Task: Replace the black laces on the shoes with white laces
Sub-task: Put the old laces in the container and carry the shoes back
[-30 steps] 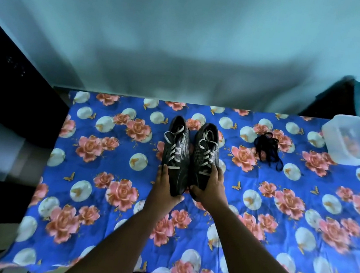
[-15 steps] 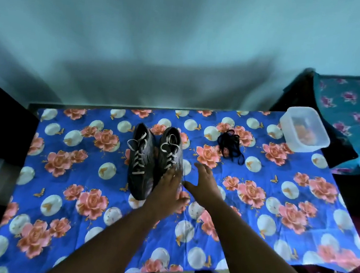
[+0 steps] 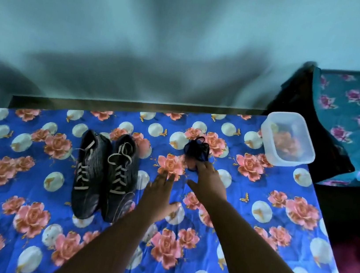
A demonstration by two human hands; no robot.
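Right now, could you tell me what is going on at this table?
A person is swapping shoe laces. The two shoes stand side by side on the floral cloth, already laced in white. The right hand reaches the black laces, fingertips touching them; the left hand hovers open.

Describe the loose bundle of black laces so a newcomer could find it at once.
On the blue floral tablecloth, look right of the pair of black shoes with white laces, toward the clear plastic container. The tangled bundle of black laces lies there, at the right hand's fingertips, the only loose dark tangle.
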